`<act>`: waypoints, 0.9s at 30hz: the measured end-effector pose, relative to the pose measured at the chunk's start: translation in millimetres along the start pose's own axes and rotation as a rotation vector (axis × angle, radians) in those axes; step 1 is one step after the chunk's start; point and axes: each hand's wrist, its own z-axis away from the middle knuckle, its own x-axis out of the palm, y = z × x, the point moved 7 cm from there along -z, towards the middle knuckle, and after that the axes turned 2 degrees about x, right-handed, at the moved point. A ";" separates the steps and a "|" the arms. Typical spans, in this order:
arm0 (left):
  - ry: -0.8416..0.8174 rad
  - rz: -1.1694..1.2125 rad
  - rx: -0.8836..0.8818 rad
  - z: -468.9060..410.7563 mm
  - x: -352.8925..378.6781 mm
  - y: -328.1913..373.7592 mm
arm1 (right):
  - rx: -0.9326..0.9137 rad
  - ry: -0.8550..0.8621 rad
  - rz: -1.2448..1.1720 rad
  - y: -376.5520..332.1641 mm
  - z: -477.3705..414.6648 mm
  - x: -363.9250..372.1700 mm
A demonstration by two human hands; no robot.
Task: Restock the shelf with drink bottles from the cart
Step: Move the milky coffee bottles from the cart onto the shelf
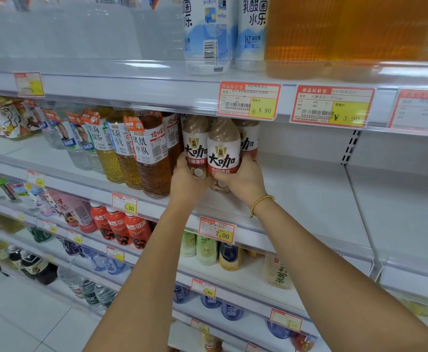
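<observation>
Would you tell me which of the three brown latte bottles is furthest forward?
The middle latte bottle, gripped by the right hand; its base shows lowest.

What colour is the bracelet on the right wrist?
The bracelet is gold and beaded; head view.

view: head-worn, wide-angle | faces: forward at the shelf (302, 199) | range: close, shelving fills the frame

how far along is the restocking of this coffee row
Done: one coffee bottle sits at the back. In hand: the left hand grips the left bottle, the right hand the front bottle. Left: bare shelf to their right; cart out of view.
</observation>
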 end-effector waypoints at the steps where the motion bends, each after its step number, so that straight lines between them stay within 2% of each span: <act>1: 0.001 -0.003 0.010 0.7 0.0 1.7 | -0.001 0.020 0.012 1.0 -0.3 -0.4; 5: -0.008 0.018 0.040 1.5 -0.2 5.9 | 0.030 0.101 -0.001 5.3 -0.7 -7.3; 10: -0.001 -0.008 0.035 0.1 0.9 6.7 | 0.059 0.116 0.028 6.8 -5.2 -11.6; 19: 0.218 -0.071 -0.096 -9.2 -2.1 -6.3 | 0.037 0.107 0.025 11.1 -7.8 -9.9; 27: 0.278 -0.139 -0.124 -8.7 1.4 -2.3 | 0.035 0.101 0.016 11.3 -7.0 -9.2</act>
